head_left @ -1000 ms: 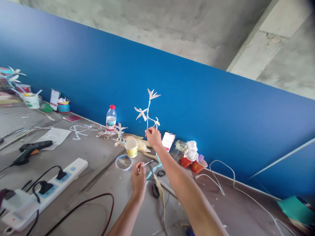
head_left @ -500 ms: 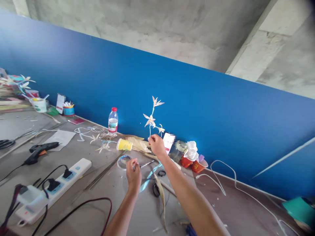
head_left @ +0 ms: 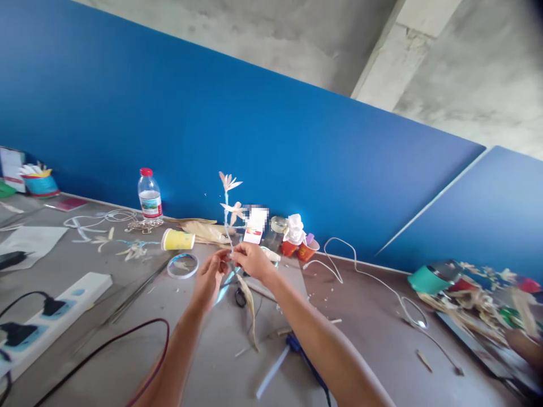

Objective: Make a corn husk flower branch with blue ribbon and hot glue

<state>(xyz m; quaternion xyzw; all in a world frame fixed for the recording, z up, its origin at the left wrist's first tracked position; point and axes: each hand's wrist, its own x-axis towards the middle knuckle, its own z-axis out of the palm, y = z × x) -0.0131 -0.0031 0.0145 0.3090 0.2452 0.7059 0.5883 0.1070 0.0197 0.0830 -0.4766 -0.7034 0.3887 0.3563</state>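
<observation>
An artificial flower stem (head_left: 227, 212) with pale pinkish blossoms stands upright between my hands, its stalk wrapped in light blue. My right hand (head_left: 254, 261) pinches the lower stalk with its fingertips. Against the same place, my left hand (head_left: 211, 275) is closed, thumb and fingers together at the stalk; the exact grip is partly hidden. A light-blue ribbon (head_left: 224, 287) trails below the fingers. Beneath them lie a dry husk strip (head_left: 251, 314) and black scissor handles (head_left: 240, 298), partly covered. Left of my hands is a roll of tape (head_left: 182, 265).
A yellow paper cup (head_left: 178, 239) lies on its side near a bottle (head_left: 150, 198). At left sits a power strip (head_left: 63, 308) with a dark red cable (head_left: 127, 332). Red cups (head_left: 307, 249) stand by the blue partition; a blue glue gun (head_left: 299, 347) lies in front.
My left hand has risen from the table to the stalk, meeting my right hand. The flower stem is lower and more upright. The view has swung right.
</observation>
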